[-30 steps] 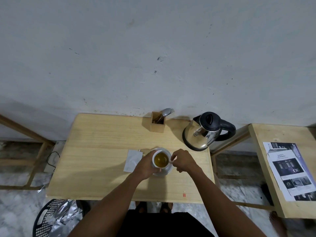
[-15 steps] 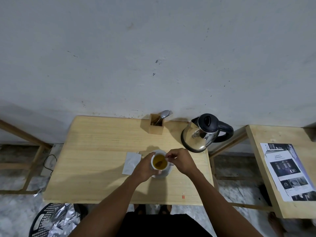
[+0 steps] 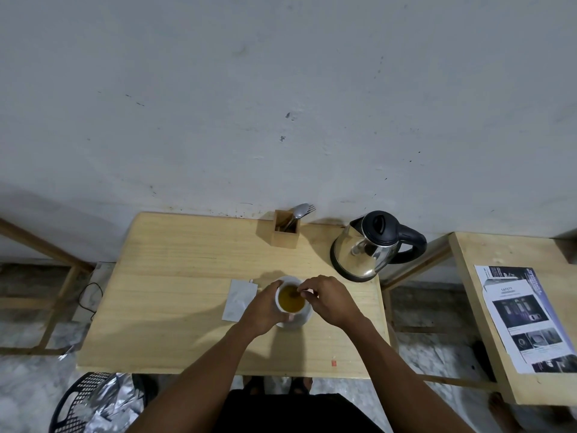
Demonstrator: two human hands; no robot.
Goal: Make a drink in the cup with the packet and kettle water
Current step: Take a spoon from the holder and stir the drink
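The cup point(image 3: 291, 299), full of amber drink, sits on its saucer point(image 3: 304, 318) mid-table, left hand point(image 3: 261, 310) wrapped around its wall to steady it, right hand point(image 3: 327, 300) pinching something thin over the rim, likely stirring. The packet point(image 3: 239, 300) lies flat just left; kettle point(image 3: 368, 245) and cutlery holder point(image 3: 285, 231) stand clear behind, nothing blocking

Wooden table point(image 3: 175, 295): packet point(image 3: 239, 300), saucer point(image 3: 298, 320), kettle point(image 3: 365, 248), holder point(image 3: 285, 233).

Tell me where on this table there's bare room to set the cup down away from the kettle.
The widest bare stretch of the table lies left of the wooden holder and beyond the packet. The near strip by the front edge is also free. It is crowded at right: kettle, cup, left hand and right hand.
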